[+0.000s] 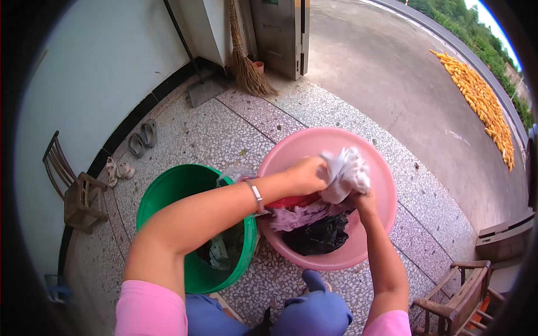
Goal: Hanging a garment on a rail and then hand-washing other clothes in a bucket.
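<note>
A bunched white-and-grey cloth (348,175) is gripped between my two hands, above the pink basin (383,168). My left hand (309,176) closes on its left side, the forearm crossing over the green bucket (154,193). At its lower right, my right hand (365,200) is closed on it, fingers partly hidden by the cloth. Below in the basin lie a black garment (318,235), a pale purple cloth (300,217) and a red piece (296,201). Inside the bucket, a greyish cloth (219,252) shows, partly covered by my left arm.
A small wooden chair (84,196) and shoes (143,137) stand along the left wall. A straw broom (249,70) and a dustpan (204,89) are by the doorway. A wooden stool (457,302) sits at lower right. Corn cobs (479,98) lie outside on concrete.
</note>
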Demonstrator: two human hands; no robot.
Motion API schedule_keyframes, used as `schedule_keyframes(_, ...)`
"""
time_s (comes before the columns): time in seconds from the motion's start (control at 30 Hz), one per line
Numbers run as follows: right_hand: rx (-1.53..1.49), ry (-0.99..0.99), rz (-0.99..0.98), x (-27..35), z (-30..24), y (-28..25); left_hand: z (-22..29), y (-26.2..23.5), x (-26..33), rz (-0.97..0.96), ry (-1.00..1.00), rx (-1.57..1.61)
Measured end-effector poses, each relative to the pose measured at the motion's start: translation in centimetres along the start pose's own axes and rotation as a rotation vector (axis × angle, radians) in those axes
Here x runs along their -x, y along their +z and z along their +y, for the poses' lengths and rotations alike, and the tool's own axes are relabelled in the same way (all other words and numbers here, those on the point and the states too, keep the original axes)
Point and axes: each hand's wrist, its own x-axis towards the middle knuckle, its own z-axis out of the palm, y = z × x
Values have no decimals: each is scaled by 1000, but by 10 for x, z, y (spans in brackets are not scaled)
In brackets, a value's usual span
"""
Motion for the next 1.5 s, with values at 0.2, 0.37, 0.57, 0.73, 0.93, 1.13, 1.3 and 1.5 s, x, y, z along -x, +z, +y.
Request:
schedule_keyframes(0.2, 918, -499, 48, 18, -7, 1, 55, -80, 89, 111, -187, -285)
schedule_keyframes(0.37, 834, -462, -517, 38, -47, 93, 69, -135, 169, 454, -218, -335)
schedule_keyframes(0.57, 1239, -494, -630, 35, 20, 126, 51, -169, 284, 753, -277, -483)
schedule_keyframes(0.73, 1162, -373, -362, 32, 30, 145, -6, -170, 392, 1112, -704, -175)
schedule_keyframes(0.93, -301, 614, -859, 96, -112, 143, -19, -119, 403, 1076, -647, 553)
schedule_keyframes(1.13, 67, 240, -935, 155, -147, 151, -33, -120, 398, 999, -621, 556)
schedule_keyframes(1.3, -35, 105, -799, 159, -133, 138, -6, -98, 387, 964, -455, 568)
schedule_keyframes(1.5, -236, 152, -775, 136, -95, 98, 69, -105, 327, 849, -709, 367)
